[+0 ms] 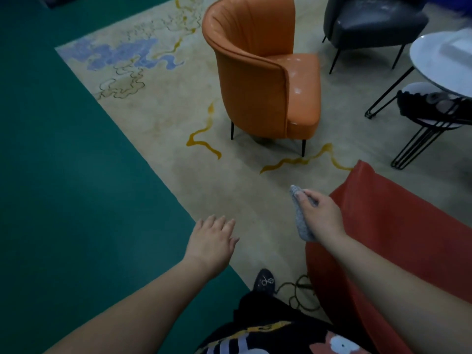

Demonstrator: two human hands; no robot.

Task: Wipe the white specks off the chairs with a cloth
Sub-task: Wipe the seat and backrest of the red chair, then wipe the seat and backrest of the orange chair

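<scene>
An orange leather chair (pixel 263 72) stands on the rug ahead, its seat facing right and dotted with white specks. A dark grey chair (pixel 370 19) behind it at the top right also shows pale specks on its seat. A red chair (pixel 398 226) fills the lower right beside me. My right hand (pixel 321 215) grips a folded grey cloth (pixel 301 221) just left of the red chair's edge, in the air above the rug. My left hand (pixel 212 241) hovers with fingers spread and holds nothing.
A round white table (pixel 439 72) on black wire legs stands at the right, with a small stool (pixel 431 108) under its edge. The beige patterned rug (pixel 178 123) meets green floor (pixel 63 175) on the left. My shoe (pixel 264 281) and a dark cable (pixel 298 290) lie below.
</scene>
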